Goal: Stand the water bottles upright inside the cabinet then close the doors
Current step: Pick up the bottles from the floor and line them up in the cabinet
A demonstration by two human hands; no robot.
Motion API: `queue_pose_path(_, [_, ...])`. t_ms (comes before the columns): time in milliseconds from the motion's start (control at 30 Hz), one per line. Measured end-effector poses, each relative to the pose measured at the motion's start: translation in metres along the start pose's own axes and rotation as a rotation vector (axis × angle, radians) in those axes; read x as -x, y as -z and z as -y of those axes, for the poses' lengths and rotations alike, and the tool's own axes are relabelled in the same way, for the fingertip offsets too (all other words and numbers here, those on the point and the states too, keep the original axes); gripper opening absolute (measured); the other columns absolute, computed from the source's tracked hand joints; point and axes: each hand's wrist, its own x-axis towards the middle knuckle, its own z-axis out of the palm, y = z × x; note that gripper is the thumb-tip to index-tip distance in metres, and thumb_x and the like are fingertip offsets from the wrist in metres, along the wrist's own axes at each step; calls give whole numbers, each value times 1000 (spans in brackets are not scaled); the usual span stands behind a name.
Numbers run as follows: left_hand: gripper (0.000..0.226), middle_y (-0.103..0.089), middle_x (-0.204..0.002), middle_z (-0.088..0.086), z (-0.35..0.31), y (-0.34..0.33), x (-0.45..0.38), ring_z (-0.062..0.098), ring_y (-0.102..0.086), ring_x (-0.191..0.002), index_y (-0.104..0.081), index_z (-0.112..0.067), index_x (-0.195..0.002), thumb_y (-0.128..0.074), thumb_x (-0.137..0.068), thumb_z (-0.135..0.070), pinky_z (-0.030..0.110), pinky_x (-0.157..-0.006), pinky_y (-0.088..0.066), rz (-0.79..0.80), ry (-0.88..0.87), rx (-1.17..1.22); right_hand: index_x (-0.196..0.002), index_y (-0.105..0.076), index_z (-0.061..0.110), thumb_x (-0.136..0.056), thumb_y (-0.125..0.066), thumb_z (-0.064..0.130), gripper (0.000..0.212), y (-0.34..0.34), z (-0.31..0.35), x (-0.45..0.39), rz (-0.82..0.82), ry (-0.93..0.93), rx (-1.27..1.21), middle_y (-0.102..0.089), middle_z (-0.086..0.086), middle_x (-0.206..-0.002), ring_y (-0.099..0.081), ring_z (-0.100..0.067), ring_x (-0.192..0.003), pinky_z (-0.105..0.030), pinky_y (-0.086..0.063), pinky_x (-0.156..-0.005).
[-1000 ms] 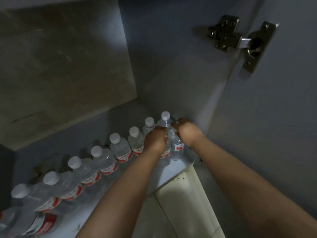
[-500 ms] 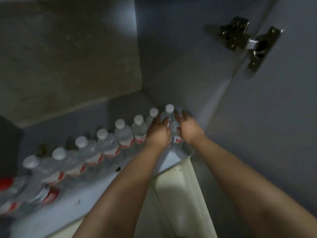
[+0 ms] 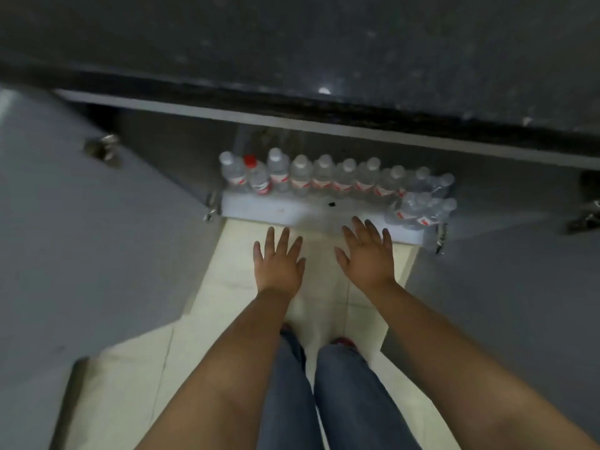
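Several clear water bottles (image 3: pixel 324 177) with white caps and red labels stand upright in a row along the back of the cabinet shelf (image 3: pixel 292 211). One bottle (image 3: pixel 256 177) near the left end has a red cap. A few more bottles (image 3: pixel 422 211) stand in front at the right end. My left hand (image 3: pixel 279 261) and my right hand (image 3: pixel 367 254) hover spread and empty above the floor, just in front of the shelf edge. Both cabinet doors, the left door (image 3: pixel 81 238) and the right door (image 3: pixel 519 287), stand wide open.
A dark countertop (image 3: pixel 324 43) overhangs the cabinet. Metal hinges (image 3: pixel 104 149) show on the open doors. Pale floor tiles (image 3: pixel 227 287) lie between the doors, with my legs in jeans (image 3: pixel 324 401) below.
Both hands have let go of the bottles at the shelf's right end and pulled back out of the cabinet. My view has risen and backed away, now showing the whole cabinet.
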Motion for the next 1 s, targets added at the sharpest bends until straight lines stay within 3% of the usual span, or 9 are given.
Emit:
queue_pose_path(67, [51, -2, -162, -5, 23, 16, 48, 23, 8, -150, -16, -30, -150, -24, -102, -42, 46, -121, -1, 12, 130, 61, -144, -35, 13, -86, -7, 52, 75, 16, 31, 23, 129, 83, 61, -23, -10, -158, -20, -28, -146, -50, -10, -119])
queue_pose_path(167, [51, -5, -162, -5, 51, 25, 126, 23, 4, -150, -18, -30, -150, -24, -101, -44, 45, -122, -1, 20, 348, 168, -149, -20, 18, -100, -24, 42, 55, 38, 71, 54, 234, 242, 175, -8, -3, -161, -7, -22, -149, -44, -3, -121])
queue_pose_path(367, [50, -17, -160, -4, 78, 4, 274, 23, -4, -150, -25, -29, -148, -27, -101, -44, 42, -122, -3, -28, 799, 494, -149, -21, 18, -100, -28, 39, 53, 50, 145, 123, 288, 607, 384, -13, -4, -160, -11, -22, -148, -43, -6, -121])
queue_pose_path(600, [48, -22, -159, -5, 79, -91, 432, 23, -8, -149, -30, -27, -147, -32, -100, -42, 42, -121, -9, -93, 1333, 829, -148, -25, 16, -100, -27, 40, 53, 0, 224, 218, 355, 1019, 621, -17, -6, -159, -15, -24, -147, -42, -11, -121])
queue_pose_path(733, [49, -21, -159, -6, 59, -161, 495, 22, -7, -149, -28, -28, -147, -31, -100, -42, 41, -122, -9, -35, 1514, 971, -148, -24, 17, -100, -25, 40, 53, -49, 252, 279, 394, 1195, 777, -18, -4, -159, -15, -22, -147, -42, -10, -121])
queue_pose_path(833, [49, -19, -159, -7, 49, -217, 528, 21, -6, -150, -27, -29, -148, -31, -101, -42, 41, -122, -8, -11, 1596, 1110, -146, -30, 14, -89, -16, 43, 66, -92, 265, 323, 437, 1270, 821, -24, -8, -157, -19, -24, -146, -42, -12, -120])
queue_pose_path(1000, [50, -20, -159, -4, 50, -304, 570, 23, -6, -150, -28, -27, -148, -30, -101, -42, 41, -122, -10, -3, 1657, 1257, -141, -39, 10, -97, -31, 39, 54, -183, 280, 383, 476, 1362, 919, -35, -12, -152, -29, -28, -142, -45, -18, -118])
